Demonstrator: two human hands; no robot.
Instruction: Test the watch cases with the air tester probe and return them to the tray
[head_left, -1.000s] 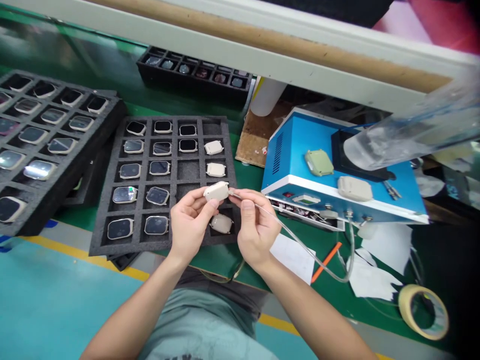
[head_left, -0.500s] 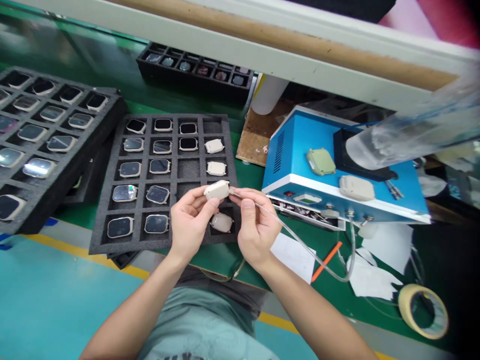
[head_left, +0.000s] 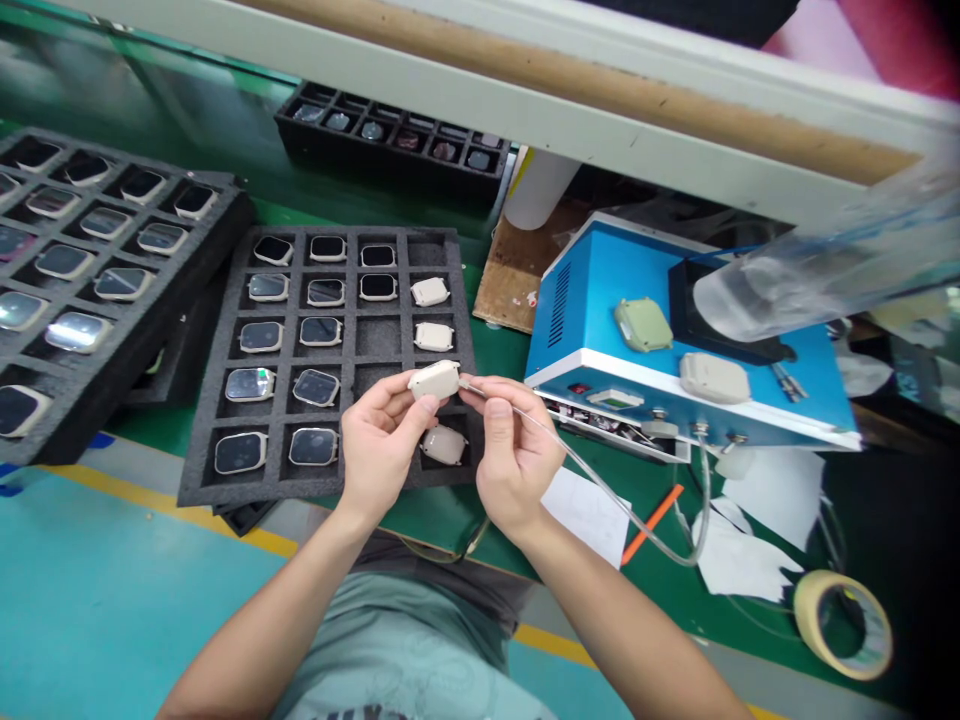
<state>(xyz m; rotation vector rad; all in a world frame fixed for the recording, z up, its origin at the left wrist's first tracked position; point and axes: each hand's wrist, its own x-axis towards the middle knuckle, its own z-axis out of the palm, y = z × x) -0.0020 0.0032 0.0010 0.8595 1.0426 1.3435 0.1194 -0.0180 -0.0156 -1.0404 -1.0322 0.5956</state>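
Between the thumb and fingers of my left hand (head_left: 382, 440) is a cream watch case (head_left: 436, 380), back side up, over the dark foam tray (head_left: 347, 370). My right hand (head_left: 517, 445) is closed on the metal tip end of a clear tube (head_left: 600, 483). That tip touches or nearly touches the right edge of the case. The tube curves down and runs to the front of a blue machine (head_left: 592, 300). Dark-screened watches fill the tray's left columns; cream cases lie back side up in its right column.
Another watch tray (head_left: 124, 240) stands at the left. On the machine lie a green case (head_left: 643, 325) and a cream case (head_left: 714, 378). An orange stick (head_left: 652, 523), torn paper and a tape roll (head_left: 844, 625) lie at the right. A shelf edge (head_left: 525, 95) crosses above.
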